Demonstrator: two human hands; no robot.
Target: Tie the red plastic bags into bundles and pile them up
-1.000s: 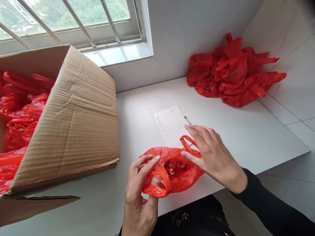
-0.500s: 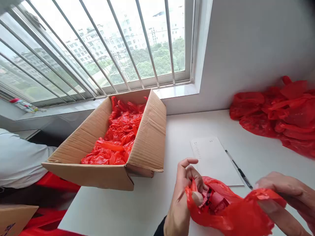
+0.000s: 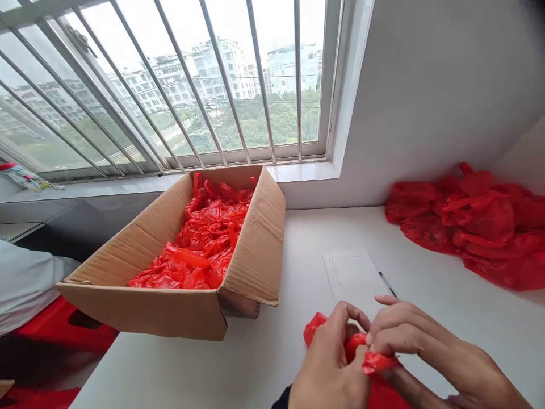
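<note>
Hands closed together, bunching red bag point(image 3: 313, 328)

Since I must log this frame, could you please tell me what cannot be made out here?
- Red bag: contents hidden by left hand and right hand, head view.
- Paper sheet: print too small.
- Pen: lower end behind the right hand.
- Pile of red bags: cut by right edge.

The red bag point(image 3: 374, 369), spread open between the hands half a second ago, has been gathered shut; the left hand point(image 3: 330, 369) and right hand point(image 3: 426, 346) have been brought together on its bunched top.
</note>
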